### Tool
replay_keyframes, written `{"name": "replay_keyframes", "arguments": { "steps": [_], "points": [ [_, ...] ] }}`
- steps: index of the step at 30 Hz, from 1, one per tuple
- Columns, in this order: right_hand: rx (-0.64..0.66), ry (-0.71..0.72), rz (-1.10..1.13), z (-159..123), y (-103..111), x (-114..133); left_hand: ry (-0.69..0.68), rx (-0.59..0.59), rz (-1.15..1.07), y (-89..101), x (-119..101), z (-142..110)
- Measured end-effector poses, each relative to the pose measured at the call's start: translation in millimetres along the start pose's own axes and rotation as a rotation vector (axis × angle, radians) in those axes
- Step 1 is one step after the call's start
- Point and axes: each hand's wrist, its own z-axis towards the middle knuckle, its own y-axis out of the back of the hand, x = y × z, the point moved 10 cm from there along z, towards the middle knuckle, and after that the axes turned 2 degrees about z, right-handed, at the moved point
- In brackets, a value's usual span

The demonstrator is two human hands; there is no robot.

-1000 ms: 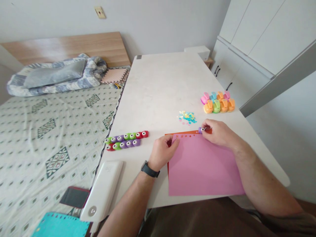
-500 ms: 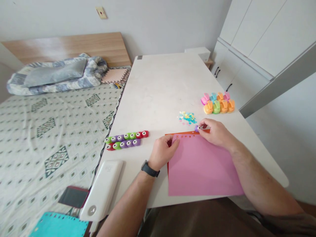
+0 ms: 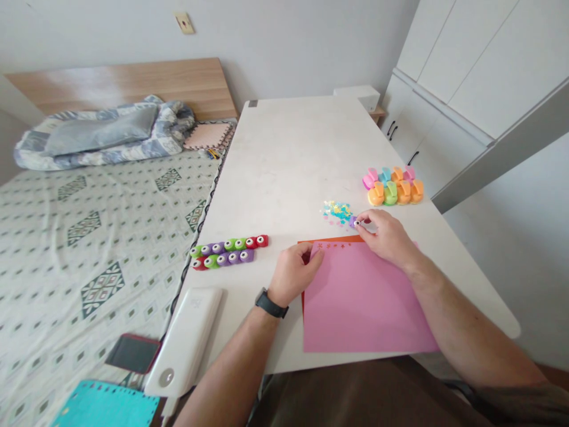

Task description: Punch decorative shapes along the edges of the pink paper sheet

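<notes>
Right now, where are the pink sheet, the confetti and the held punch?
Pink sheet (image 3: 367, 296): head view, on its bare middle.
Confetti (image 3: 339, 212): head view, on the middle of the loose pile.
Held punch (image 3: 352, 222): head view, on its purple body.

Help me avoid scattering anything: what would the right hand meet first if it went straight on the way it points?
Probably the cut-outs, just beyond the punch in the right hand; depth is unclear, so the hand might pass over them.
</notes>
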Motion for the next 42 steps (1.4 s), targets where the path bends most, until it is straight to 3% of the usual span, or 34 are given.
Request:
{"name": "replay_keyframes", "arguments": {
  "steps": [6,13,17,22,29,33,38,42],
  "points": [
    [-0.058,-0.114,-0.050,0,14,-24,-0.021,-0.024,0.013,3.1,-4,0],
    [-0.150,-0.292,-0.132,1,37,-78,-0.020,-0.003,0.016,1.7,-5,0],
    [-0.133,-0.334,-0.127,2,35,-100,-0.020,-0.002,0.018,1.7,-5,0],
    [-0.129,-0.345,-0.109,5,30,-108,-0.018,0.002,0.017,1.5,-5,0],
    [-0.163,-0.365,-0.078,4,32,-107,-0.025,-0.006,0.018,1.7,-5,0],
    [-0.311,-0.347,-0.075,-1,47,-97,-0.028,-0.013,0.021,1.9,-4,0],
    [-0.414,-0.282,-0.025,-3,50,-72,-0.048,-0.017,0.018,1.7,-3,-1],
    [-0.283,-0.181,0.040,6,36,-24,-0.050,-0.028,0.032,2.3,0,-1]
  ]
}}
